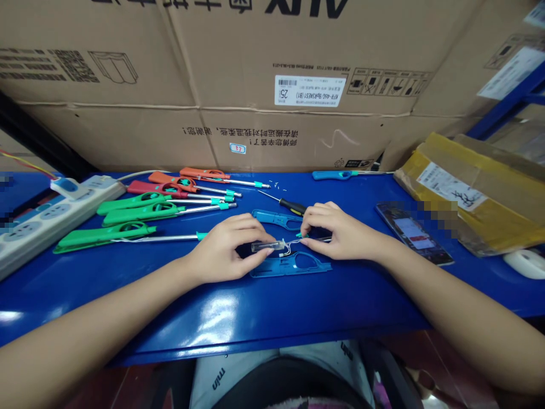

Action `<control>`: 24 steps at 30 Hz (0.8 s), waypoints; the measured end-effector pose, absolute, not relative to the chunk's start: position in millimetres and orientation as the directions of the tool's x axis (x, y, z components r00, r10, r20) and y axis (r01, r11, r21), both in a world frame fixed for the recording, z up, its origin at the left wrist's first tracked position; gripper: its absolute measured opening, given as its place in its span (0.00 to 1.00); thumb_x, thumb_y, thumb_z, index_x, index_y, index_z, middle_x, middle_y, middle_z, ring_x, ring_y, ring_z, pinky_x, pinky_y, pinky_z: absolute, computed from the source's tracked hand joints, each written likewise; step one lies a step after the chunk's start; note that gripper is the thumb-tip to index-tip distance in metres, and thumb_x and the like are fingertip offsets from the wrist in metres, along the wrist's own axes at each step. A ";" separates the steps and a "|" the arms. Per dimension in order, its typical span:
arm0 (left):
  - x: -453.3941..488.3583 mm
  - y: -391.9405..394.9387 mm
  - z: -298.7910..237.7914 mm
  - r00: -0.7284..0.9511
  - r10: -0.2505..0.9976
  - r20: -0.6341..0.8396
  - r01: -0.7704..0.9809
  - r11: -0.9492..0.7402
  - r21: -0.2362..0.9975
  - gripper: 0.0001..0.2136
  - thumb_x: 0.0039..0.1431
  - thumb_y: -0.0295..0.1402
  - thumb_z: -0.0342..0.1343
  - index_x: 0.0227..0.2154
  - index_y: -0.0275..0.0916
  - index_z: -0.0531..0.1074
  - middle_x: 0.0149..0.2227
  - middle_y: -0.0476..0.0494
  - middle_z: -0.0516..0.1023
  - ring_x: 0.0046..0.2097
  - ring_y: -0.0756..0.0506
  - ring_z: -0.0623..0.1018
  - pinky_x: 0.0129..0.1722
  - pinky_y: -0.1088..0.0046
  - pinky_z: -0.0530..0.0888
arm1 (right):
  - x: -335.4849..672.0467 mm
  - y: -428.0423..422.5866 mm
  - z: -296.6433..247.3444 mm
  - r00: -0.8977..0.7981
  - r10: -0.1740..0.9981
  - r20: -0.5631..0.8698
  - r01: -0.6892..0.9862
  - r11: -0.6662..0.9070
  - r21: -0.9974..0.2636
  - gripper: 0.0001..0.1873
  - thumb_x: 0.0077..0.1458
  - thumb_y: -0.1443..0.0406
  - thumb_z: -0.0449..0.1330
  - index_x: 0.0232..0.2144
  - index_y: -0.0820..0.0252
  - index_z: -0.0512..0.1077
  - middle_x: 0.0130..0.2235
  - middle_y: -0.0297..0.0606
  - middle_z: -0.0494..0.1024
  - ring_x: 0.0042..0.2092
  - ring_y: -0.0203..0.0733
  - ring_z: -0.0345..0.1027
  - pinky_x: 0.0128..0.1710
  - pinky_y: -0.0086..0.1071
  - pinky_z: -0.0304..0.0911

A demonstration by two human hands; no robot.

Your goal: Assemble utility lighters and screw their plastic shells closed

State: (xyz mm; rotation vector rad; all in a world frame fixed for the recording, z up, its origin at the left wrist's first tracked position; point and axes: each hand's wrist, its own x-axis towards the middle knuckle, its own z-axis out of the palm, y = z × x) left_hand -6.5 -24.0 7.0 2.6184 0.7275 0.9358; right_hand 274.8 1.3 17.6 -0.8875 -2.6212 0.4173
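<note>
**Colleague:** What is in front of you?

**Me:** I see a wall of cardboard boxes (255, 57) across the top of the frame and a glossy blue desk (255, 318) below them. Both hands are at the centre of the frame.

**Colleague:** What are the fingers doing?

**Me:** My left hand (225, 247) has its fingers pinched around a small clear tube (267, 246), held just above the desk. My right hand (340, 233) has its fingertips closed on a thin metal piece (318, 239). A white wire (289, 245) runs between the two parts.

**Colleague:** And underneath?

**Me:** A blue shell half (293, 265) lies flat just below the tube. A second blue shell (275, 218) sits just above the hands, with a black-handled screwdriver (285, 203) beside it.

**Colleague:** What else is around?

**Me:** Green lighters (128, 216) and red and orange lighters (179, 180) lie in rows at centre left, near a white power strip (46, 218). A phone (413, 233) is at centre right, next to a yellow-taped parcel (477, 193). One blue lighter (340, 175) lies along the back edge.
</note>
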 end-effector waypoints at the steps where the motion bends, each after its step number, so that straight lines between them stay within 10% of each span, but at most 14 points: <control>1: -6.2 -24.4 7.1 0.682 0.523 0.511 0.340 -0.846 0.411 0.08 0.65 0.31 0.58 0.43 0.38 0.80 0.37 0.42 0.82 0.38 0.45 0.79 0.41 0.67 0.76 | 275.1 1.1 18.1 -0.745 0.626 0.228 0.523 0.762 -0.382 0.02 0.62 0.64 0.60 0.37 0.56 0.73 0.41 0.37 0.78 0.46 0.43 0.69 0.50 0.40 0.54; 12: -6.1 -22.8 5.2 0.647 0.568 0.509 0.395 -0.821 0.413 0.08 0.66 0.32 0.57 0.42 0.39 0.81 0.36 0.42 0.82 0.38 0.45 0.79 0.41 0.66 0.77 | 283.0 10.3 15.7 -0.723 0.674 0.151 0.618 0.729 -0.294 0.06 0.63 0.65 0.59 0.40 0.55 0.76 0.47 0.42 0.77 0.50 0.48 0.71 0.48 0.42 0.58; 18: -6.8 -21.5 3.4 0.650 0.564 0.509 0.397 -0.823 0.405 0.08 0.65 0.30 0.59 0.43 0.37 0.80 0.37 0.43 0.81 0.39 0.46 0.78 0.42 0.67 0.76 | 287.6 14.8 18.9 -0.618 0.771 0.156 0.735 0.637 -0.234 0.02 0.60 0.67 0.61 0.34 0.57 0.74 0.38 0.36 0.80 0.36 0.41 0.71 0.39 0.37 0.59; 24: -8.2 -19.6 0.7 0.620 0.594 0.513 0.438 -0.804 0.401 0.08 0.66 0.31 0.58 0.45 0.38 0.80 0.40 0.43 0.81 0.41 0.46 0.79 0.45 0.68 0.76 | 285.7 12.0 24.0 -0.632 0.720 0.288 0.613 0.691 -0.383 0.03 0.61 0.66 0.60 0.36 0.57 0.75 0.35 0.36 0.79 0.35 0.40 0.70 0.38 0.35 0.62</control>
